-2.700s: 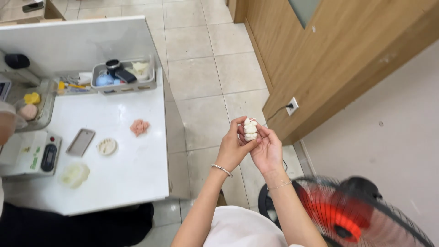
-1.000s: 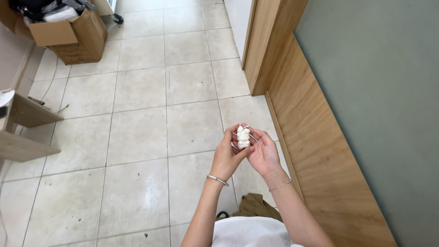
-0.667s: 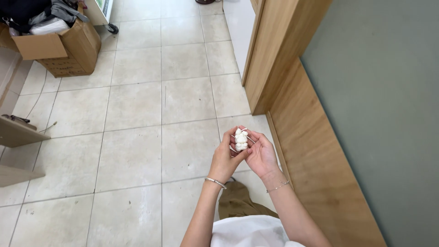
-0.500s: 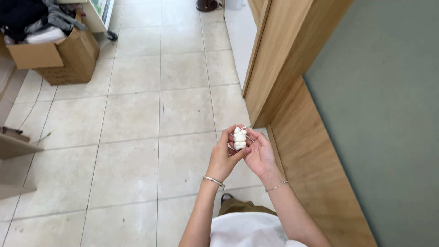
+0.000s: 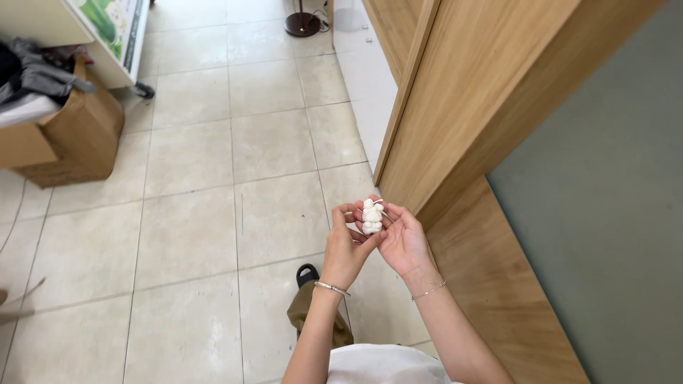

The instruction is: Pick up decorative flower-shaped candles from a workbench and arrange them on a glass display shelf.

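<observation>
White lumpy clay figure [image 5: 371, 216], upright, pinched between left hand [image 5: 346, 245], right hand [image 5: 403, 240].

A white, lumpy figure [image 5: 372, 217] sits between two hands [image 5: 346, 245] [image 5: 403, 238], each wrist ringed by a thin silver bracelet [image 5: 332, 288], above pale beige floor tiles [image 5: 192, 235] lined with grey grout. A tan wood panel [image 5: 462, 114] borders a muted grey-green wall [image 5: 605, 213], while a brown cardboard box [image 5: 67, 139] holds grey and white cloth [image 5: 35, 78] beside a white board [image 5: 114, 28] printed in green. The person wears a white top [image 5: 384, 366], olive-brown trousers [image 5: 309, 316] and what looks like a black shoe [image 5: 306, 274].
</observation>
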